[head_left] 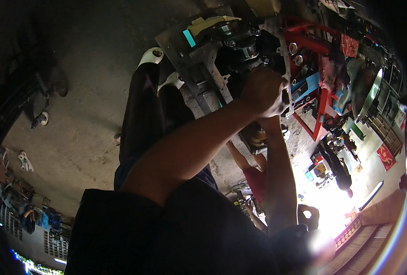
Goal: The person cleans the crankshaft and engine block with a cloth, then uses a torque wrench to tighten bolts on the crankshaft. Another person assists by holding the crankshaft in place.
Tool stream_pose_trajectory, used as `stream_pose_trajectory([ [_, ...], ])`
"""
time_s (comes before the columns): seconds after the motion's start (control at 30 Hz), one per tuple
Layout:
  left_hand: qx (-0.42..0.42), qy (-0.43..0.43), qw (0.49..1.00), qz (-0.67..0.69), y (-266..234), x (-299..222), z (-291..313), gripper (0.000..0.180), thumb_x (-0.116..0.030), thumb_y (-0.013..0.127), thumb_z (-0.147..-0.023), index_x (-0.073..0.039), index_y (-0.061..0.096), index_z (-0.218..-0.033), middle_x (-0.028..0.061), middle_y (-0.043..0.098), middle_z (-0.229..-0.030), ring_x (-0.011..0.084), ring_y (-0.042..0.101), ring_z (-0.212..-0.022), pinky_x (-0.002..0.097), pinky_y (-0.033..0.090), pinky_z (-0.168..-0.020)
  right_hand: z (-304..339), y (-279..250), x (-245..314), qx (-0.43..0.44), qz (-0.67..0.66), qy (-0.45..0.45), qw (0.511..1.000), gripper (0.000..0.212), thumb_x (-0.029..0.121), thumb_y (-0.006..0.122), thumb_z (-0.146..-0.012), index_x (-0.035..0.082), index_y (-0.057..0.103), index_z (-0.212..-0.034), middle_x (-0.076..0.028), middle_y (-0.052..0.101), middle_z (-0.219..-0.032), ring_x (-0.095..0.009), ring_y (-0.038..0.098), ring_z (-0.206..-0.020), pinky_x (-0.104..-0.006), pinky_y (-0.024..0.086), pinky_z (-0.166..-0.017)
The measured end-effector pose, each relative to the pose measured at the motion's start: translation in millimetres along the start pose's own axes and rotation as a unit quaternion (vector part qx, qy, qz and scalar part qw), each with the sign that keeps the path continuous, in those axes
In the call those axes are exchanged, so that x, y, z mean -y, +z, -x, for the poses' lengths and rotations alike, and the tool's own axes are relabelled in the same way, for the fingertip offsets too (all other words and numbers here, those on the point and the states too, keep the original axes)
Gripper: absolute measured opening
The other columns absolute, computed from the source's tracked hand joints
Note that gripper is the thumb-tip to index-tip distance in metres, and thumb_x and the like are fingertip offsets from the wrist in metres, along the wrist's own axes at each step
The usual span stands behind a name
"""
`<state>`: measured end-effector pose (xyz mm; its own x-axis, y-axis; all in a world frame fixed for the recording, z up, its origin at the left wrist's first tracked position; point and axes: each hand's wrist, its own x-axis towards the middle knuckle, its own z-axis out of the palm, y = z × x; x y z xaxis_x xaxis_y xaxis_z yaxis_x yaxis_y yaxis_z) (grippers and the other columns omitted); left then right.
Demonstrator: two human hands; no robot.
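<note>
An engine block (pixel 212 73) lies before me, its dark crankshaft (pixel 246 49) showing in the open middle. My left hand (pixel 265 91) is closed in a fist over the block's near right part, beside the pale, holed flange edge (pixel 287 64). What its fingers grip, if anything, is hidden. My right forearm (pixel 280 178) comes up from below and meets the left hand at the wrist. Behind the left hand, my right hand is mostly covered, so its fingers do not show. A teal strip (pixel 189 38) sits on the block's far left plate.
A red metal frame (pixel 323 103) stands right of the block, with metal rings (pixel 298 59) and a blue flat piece (pixel 306 86) on it. Another person in a red top (pixel 255 183) is beyond my arms. My white shoes (pixel 152 56) stand left of the block on the concrete floor (pixel 84 96).
</note>
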<state>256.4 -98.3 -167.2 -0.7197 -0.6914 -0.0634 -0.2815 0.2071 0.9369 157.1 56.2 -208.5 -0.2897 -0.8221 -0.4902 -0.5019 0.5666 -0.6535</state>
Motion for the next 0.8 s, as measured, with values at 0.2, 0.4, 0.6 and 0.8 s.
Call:
stream_pose_trajectory([
  [0.2, -0.040, 0.010, 0.999, 0.005, 7.4, 5.0, 1.0, 0.035, -0.022, 0.078, -0.052, -0.016, 0.072, -0.086, 0.0037, 0.066, -0.087, 0.0236, 0.061, -0.089, 0.0403, 0.043, -0.088, -9.8, -10.1, -16.3, -0.023, 0.040, -0.031, 0.998, 0.077, 0.015, 0.079, -0.075, 0.006, 0.038, -0.140, -0.012, 0.047, -0.136, -0.025, 0.047, -0.127, -0.0373, 0.036, -0.108],
  [0.4, -0.036, 0.015, 0.999, 0.016, 10.1, 5.0, 3.6, 0.030, -0.024, 0.074, -0.057, -0.015, 0.072, -0.086, 0.0030, 0.065, -0.087, 0.0232, 0.060, -0.090, 0.0408, 0.042, -0.089, -6.9, -7.6, -12.8, -0.023, -0.026, -0.010, 0.999, 0.076, 0.013, 0.080, -0.072, 0.006, 0.041, -0.136, -0.011, 0.050, -0.132, -0.024, 0.049, -0.123, -0.0364, 0.039, -0.105],
  [0.6, -0.032, 0.020, 0.999, 0.003, 9.8, 6.4, 2.8, 0.036, -0.024, 0.079, -0.053, -0.014, 0.071, -0.086, 0.0033, 0.064, -0.086, 0.0243, 0.060, -0.091, 0.0420, 0.043, -0.087, -5.1, -5.4, -11.3, -0.024, -0.109, 0.009, 0.994, 0.074, 0.012, 0.082, -0.069, 0.005, 0.044, -0.133, -0.010, 0.052, -0.128, -0.023, 0.052, -0.119, -0.0354, 0.041, -0.102],
  [0.8, -0.181, 0.062, 0.980, 0.060, 15.9, 3.9, 10.6, 0.023, -0.019, 0.079, -0.060, -0.014, 0.064, -0.077, 0.0064, 0.061, -0.075, 0.0270, 0.061, -0.080, 0.0408, 0.044, -0.080, -5.4, -12.7, 4.9, 0.050, -0.042, -0.003, 0.998, 0.062, 0.011, 0.068, -0.086, 0.006, 0.037, -0.140, -0.007, 0.045, -0.136, -0.019, 0.040, -0.130, -0.0344, 0.031, -0.112],
])
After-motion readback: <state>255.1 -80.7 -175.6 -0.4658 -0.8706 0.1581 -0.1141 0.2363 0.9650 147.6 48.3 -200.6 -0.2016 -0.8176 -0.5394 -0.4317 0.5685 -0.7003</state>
